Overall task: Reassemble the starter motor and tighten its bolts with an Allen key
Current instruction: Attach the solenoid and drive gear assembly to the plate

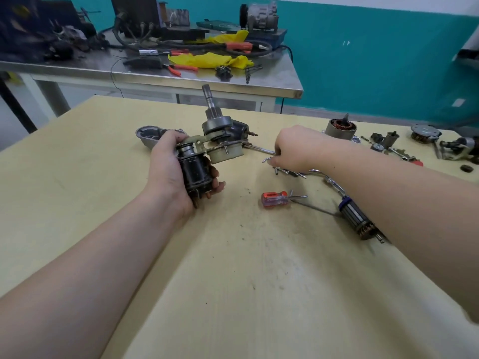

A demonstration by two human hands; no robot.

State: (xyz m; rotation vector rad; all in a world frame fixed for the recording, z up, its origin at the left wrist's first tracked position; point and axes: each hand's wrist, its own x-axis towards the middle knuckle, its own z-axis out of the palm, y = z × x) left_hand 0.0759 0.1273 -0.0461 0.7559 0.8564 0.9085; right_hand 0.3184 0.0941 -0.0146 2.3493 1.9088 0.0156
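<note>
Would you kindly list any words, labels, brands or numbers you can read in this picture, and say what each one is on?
None can be read.
The orange screwdriver handle shows only an unreadable white patch.
The black solenoid held in the left hand shows no label.

Background clutter, steel bench behind the worktable.
Yellow cloth, orange-handled pliers, black cables, compressor-like unit; teal wall beyond.

No legible text, labels or numbers anywhere.
</note>
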